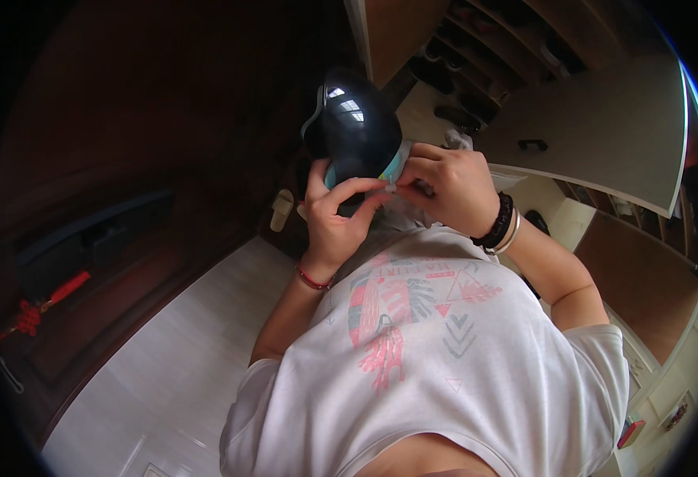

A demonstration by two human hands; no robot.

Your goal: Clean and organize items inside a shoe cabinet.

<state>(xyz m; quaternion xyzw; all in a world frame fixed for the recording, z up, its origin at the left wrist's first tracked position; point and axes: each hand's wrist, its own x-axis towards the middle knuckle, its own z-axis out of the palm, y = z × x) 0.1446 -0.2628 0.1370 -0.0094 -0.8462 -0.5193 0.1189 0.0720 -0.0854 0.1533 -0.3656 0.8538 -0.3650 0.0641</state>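
Observation:
A glossy dark helmet-like shell [357, 119] with a teal lower edge is in front of my chest, at the upper middle of the view. My left hand [337, 219] is just below it, thumb and forefinger pinched at a small whitish piece [390, 188]. From the other side my right hand [448, 183] meets that piece, its fingers curled and closed. What the piece is cannot be made out. Grey-white cloth or plastic [405, 211] shows beneath the fingers, partly hidden by both hands.
An open cabinet door [595, 127] with a dark handle is at the right. Behind it, shelves hold several shoes [432, 75]. A dark wooden door [142, 143] with a red knotted ornament [29, 316] fills the left. A pale slipper [282, 210] lies beside it on the light floor [198, 342].

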